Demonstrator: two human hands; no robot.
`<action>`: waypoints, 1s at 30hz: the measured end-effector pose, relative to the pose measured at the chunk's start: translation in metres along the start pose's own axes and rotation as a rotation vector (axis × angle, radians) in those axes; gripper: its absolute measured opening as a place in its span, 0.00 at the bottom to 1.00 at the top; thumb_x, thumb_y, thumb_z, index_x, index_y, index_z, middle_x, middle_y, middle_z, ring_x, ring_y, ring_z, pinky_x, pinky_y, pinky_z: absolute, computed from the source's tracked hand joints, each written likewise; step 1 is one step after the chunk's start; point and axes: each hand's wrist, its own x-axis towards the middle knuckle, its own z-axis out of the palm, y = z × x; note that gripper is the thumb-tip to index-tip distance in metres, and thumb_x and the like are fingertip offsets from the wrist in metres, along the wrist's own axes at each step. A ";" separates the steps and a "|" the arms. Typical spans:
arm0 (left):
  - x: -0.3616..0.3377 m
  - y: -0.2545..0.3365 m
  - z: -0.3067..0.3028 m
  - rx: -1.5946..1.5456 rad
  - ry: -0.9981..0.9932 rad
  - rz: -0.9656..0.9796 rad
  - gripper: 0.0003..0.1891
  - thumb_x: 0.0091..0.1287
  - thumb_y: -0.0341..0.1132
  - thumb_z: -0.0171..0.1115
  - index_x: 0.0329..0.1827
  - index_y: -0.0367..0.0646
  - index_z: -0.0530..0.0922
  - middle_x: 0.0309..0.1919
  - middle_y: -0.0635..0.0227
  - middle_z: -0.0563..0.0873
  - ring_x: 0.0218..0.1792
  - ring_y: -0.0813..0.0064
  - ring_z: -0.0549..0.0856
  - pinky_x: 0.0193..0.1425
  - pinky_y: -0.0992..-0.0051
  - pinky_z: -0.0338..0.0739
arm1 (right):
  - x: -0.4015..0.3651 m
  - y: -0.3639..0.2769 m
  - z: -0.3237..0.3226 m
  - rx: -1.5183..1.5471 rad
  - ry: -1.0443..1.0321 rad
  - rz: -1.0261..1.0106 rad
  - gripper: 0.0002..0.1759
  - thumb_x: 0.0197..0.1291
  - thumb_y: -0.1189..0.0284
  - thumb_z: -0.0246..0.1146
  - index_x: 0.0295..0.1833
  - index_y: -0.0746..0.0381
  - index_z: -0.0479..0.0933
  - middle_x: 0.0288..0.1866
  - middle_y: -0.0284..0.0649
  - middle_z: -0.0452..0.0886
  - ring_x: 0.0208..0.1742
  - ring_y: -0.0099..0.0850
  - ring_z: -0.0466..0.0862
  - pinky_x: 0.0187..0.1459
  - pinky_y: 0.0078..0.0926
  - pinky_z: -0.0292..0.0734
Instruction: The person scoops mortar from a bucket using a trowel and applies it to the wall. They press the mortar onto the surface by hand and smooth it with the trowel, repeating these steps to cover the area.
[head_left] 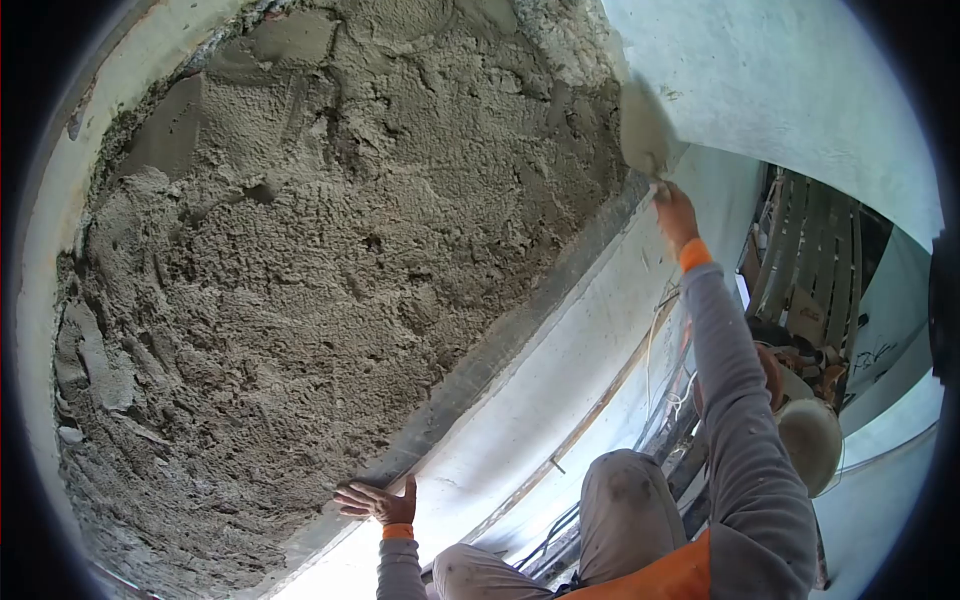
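Note:
Rough wet mortar covers a large part of the wall. Along its lower right edge runs a long grey straight board. My left hand rests against the lower part of this board with its fingers spread. Near the board's upper end, my right hand is closed round the handle of a trowel. The trowel's blade lies at the mortar's right edge, beside the pale smooth wall.
A round pale bucket stands at the right beyond my right arm. Behind it are wooden slats and a pile of mixed items. Cables and a long thin strip run below the board. My knees show at the bottom.

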 end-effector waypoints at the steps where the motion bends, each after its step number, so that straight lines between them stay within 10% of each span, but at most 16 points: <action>1: 0.000 0.000 0.000 0.006 -0.009 0.000 0.66 0.48 0.74 0.53 0.70 0.29 0.28 0.69 0.34 0.31 0.70 0.35 0.28 0.64 0.34 0.23 | 0.003 -0.028 -0.010 0.019 -0.088 0.079 0.12 0.54 0.66 0.59 0.43 0.59 0.74 0.30 0.41 0.78 0.22 0.32 0.78 0.28 0.35 0.74; 11: 0.001 0.001 0.001 0.024 -0.034 0.013 0.67 0.48 0.73 0.54 0.69 0.29 0.26 0.69 0.33 0.30 0.69 0.34 0.27 0.64 0.35 0.23 | 0.016 0.006 -0.007 0.252 -0.406 0.592 0.06 0.54 0.65 0.59 0.35 0.54 0.71 0.19 0.29 0.65 0.14 0.23 0.66 0.18 0.29 0.64; 30: 0.001 0.002 0.001 -0.019 -0.002 0.005 0.66 0.48 0.72 0.55 0.69 0.29 0.26 0.70 0.35 0.32 0.69 0.33 0.28 0.64 0.34 0.23 | -0.077 -0.015 0.016 0.532 -0.453 0.538 0.05 0.50 0.71 0.59 0.30 0.58 0.69 0.19 0.33 0.68 0.13 0.26 0.70 0.16 0.31 0.68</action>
